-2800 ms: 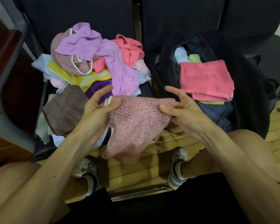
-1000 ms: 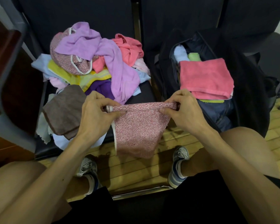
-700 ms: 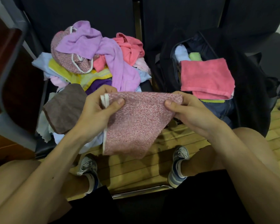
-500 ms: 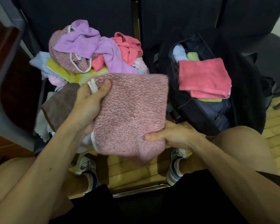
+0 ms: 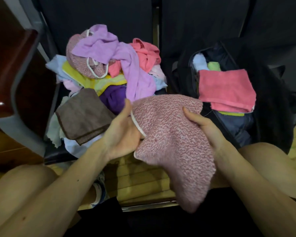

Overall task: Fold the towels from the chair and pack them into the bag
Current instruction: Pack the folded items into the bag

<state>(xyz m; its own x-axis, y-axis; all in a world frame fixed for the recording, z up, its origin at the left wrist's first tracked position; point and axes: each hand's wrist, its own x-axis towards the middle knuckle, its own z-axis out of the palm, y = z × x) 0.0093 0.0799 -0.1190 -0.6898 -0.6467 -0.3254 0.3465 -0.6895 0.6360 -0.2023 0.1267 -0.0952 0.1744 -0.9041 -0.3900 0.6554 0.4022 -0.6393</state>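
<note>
Towel (image 5: 171, 134) at frame centre

We held it between pile (image 5: 102, 47) and bag (image 5: 273, 103). Our right hand (image 5: 205, 129) pinched its right edge, thumb on top. Our left hand (image 5: 123, 134) lay under its left edge, thumb lifted; fingers hidden, grip unclear.

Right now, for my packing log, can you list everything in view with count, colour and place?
speckled towel: one, pink-white, held between both hands above the floor
loose towels: one heap, lilac, coral, yellow, purple, pale blue, speckled pink, on the chair
brown towel: one, brown, folded, at the heap's front
bag: one, black, open, right of the heap
folded towel: one, coral pink, on top inside the bag
rolled cloths: two, pale blue and green, at the bag's far end
floor: tan wood, below the hands
left hand: grip on the speckled towel's left edge
right hand: grip on its right edge, thumb on top
</note>
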